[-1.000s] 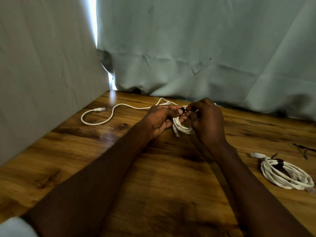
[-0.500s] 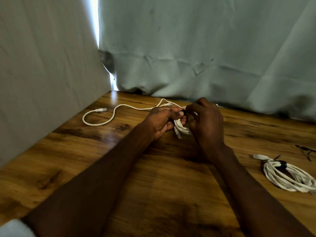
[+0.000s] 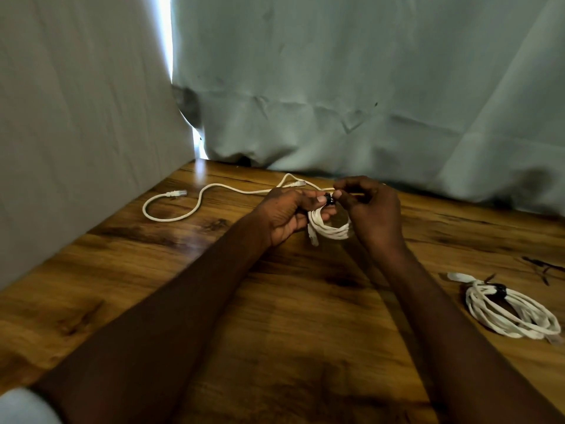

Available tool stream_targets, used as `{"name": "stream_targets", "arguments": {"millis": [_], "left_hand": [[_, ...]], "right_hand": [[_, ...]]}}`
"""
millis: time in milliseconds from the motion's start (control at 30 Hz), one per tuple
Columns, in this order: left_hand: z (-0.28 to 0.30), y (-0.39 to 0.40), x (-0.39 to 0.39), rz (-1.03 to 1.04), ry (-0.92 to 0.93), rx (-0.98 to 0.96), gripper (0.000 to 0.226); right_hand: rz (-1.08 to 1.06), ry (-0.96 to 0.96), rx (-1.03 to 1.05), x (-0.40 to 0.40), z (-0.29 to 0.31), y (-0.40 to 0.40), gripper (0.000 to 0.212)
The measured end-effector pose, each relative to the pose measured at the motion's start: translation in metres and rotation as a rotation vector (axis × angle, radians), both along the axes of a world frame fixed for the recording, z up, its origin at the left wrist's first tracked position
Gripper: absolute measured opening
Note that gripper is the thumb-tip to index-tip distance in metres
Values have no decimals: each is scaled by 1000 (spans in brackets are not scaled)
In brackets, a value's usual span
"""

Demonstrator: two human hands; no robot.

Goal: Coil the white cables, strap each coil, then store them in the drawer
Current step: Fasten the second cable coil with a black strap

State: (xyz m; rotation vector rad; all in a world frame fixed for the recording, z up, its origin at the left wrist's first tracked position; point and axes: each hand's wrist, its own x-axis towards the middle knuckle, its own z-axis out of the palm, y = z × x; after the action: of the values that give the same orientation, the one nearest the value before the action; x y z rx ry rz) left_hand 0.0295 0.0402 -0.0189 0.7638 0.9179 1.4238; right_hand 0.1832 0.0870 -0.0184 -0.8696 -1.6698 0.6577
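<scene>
Above a wooden surface, the left hand grips a white coil while the right hand pinches its black strap; cinching snugly should keep loops together.

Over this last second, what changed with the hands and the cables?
Little changed. The right hand eased slightly away from the left hand, both still pinching the black strap on the coil they hold. The strapped coil and the loose cable stayed put on the table.
</scene>
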Motion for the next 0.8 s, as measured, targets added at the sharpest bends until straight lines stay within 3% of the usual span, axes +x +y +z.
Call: {"name": "stream_targets", "arguments": {"millis": [200, 400, 500, 667, 800], "left_hand": [[2, -1, -2, -30, -28, -48, 19], [4, -3, -1, -32, -8, -117, 24], [5, -4, 1, -12, -2, -119, 25], [4, -3, 5, 52, 40, -80, 32], [2, -4, 5, 80, 44, -68, 24]], "right_hand": [[157, 49, -56, 1, 3, -4, 27], [212, -85, -145, 11, 8, -5, 18], [184, 13, -195, 5, 6, -8, 16], [261, 345, -512, -3, 1, -6, 17], [313, 388, -641, -4, -4, 2, 21]]}}
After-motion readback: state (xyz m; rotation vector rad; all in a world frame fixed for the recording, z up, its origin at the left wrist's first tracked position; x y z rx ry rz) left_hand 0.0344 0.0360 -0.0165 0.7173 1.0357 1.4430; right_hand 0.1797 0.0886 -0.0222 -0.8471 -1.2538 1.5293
